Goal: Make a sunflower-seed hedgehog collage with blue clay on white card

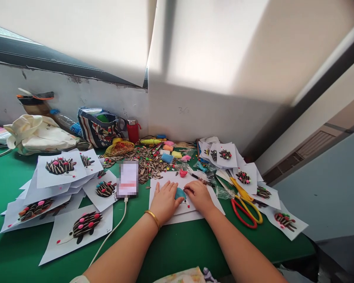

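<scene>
In the lower middle of the frame, the left hand (165, 200) lies flat on white paper (165, 178), fingers spread, thumb at the edge of a blue patch (180, 193). The right hand (198, 194) curls its fingers at the patch's right edge; whether they pinch anything I cannot tell. Seeds (149, 162) lie heaped near frame centre.

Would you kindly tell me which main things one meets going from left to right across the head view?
Cream cloth bag, navy-and-white striped fabric bag, red cylindrical bottle, bare left hand, bare right hand, red-and-yellow-handled metal scissors, rightmost white paper sheet.
</scene>
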{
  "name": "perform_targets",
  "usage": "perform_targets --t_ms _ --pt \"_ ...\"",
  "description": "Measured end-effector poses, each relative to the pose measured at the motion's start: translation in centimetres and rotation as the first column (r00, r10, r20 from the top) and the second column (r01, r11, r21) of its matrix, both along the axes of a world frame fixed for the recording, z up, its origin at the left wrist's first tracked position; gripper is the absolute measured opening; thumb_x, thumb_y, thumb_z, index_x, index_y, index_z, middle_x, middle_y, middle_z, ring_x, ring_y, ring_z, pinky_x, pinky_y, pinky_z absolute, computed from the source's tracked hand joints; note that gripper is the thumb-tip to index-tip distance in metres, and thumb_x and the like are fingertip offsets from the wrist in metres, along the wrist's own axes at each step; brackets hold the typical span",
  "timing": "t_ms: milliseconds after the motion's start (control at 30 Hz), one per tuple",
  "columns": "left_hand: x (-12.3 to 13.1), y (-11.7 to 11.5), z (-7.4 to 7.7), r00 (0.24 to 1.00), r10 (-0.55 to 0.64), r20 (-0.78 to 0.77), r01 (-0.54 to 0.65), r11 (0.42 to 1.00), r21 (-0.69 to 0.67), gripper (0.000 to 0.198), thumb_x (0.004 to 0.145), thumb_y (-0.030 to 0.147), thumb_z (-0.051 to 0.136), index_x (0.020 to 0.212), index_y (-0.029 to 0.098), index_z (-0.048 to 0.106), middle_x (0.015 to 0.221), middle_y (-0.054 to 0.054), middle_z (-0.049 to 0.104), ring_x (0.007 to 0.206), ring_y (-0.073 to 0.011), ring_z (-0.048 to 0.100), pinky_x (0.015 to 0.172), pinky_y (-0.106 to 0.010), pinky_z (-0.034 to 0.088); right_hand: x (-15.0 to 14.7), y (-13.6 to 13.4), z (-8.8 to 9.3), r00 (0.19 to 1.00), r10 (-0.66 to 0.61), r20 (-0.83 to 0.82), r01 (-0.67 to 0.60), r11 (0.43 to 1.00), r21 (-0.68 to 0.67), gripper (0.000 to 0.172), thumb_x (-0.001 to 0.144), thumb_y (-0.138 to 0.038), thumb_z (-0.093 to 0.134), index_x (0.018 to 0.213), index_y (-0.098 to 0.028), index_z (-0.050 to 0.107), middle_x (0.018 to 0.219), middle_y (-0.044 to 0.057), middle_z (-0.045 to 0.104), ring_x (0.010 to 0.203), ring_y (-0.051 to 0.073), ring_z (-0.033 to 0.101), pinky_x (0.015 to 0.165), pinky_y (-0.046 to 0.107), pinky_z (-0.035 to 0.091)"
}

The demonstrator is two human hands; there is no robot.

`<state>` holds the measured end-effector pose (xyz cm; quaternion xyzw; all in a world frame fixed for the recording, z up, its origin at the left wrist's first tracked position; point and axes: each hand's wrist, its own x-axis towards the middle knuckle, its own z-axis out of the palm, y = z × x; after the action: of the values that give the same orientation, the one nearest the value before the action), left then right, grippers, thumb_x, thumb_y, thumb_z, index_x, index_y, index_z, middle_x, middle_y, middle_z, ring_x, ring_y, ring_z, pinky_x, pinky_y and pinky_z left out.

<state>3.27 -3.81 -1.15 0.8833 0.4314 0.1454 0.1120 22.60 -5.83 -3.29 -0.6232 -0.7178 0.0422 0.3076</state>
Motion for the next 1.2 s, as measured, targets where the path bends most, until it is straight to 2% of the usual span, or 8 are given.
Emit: perform_targets --t_ms 533,733,867,1200 --pt "0.1 0.1 0.0 1.0 0.0 -0.012 0.0 1.0 -0.01 0.055 0.095 0.049 0.042 0.142 0.02 0.042 0.146 -0.012 0.049 0.141 -0.0285 0.034 0.117 -0.062 0.013 -0.1 0.0 0.4 0.999 0.02 0.037 -0.02 1.0 -0.009 0.014 0.089 -0.02 0.06 0.091 -0.026 0.073 0.094 0.003 0.069 0.096 0.02 0.057 0.088 0.034 0.042" --pt "0.1 0.2 -0.1 1.0 0.002 -0.023 -0.002 1.0 0.003 0.057 0.095 0.05 0.042 0.143 0.02 0.04 0.146 -0.012 0.048 0.141 -0.0283 0.035 0.117 -0.062 0.014 0.7 -0.8 0.8 0.996 0.049 0.079 -0.051 0.998 0.028 0.032 0.086 -0.011 0.052 0.106 -0.026 0.072 0.104 0.005 0.068 0.101 0.021 0.057 0.093 0.037 0.042" --pt "0.1 0.2 -0.2 0.999 0.001 -0.047 -0.001 1.0 0.009 0.057 0.095 0.05 0.042 0.144 0.022 0.04 0.147 -0.012 0.048 0.141 -0.0295 0.034 0.116 -0.063 0.016 0.6 -1.4 1.0 0.99 0.033 0.137 -0.041 0.998 0.053 0.042 0.08 -0.006 0.052 0.106 -0.03 0.073 0.111 0.004 0.066 0.108 0.023 0.054 0.097 0.04 0.04" --pt "0.1 0.2 0.1 1.0 0.003 -0.024 -0.003 1.0 -0.01 0.056 0.095 0.048 0.044 0.143 0.02 0.041 0.147 -0.012 0.048 0.142 -0.0282 0.034 0.116 -0.063 0.015 0.1 -1.5 1.0 0.985 0.038 0.17 -0.045 0.998 0.035 0.039 0.08 -0.007 0.055 0.101 -0.032 0.075 0.115 0.004 0.066 0.111 0.024 0.053 0.096 0.042 0.04"
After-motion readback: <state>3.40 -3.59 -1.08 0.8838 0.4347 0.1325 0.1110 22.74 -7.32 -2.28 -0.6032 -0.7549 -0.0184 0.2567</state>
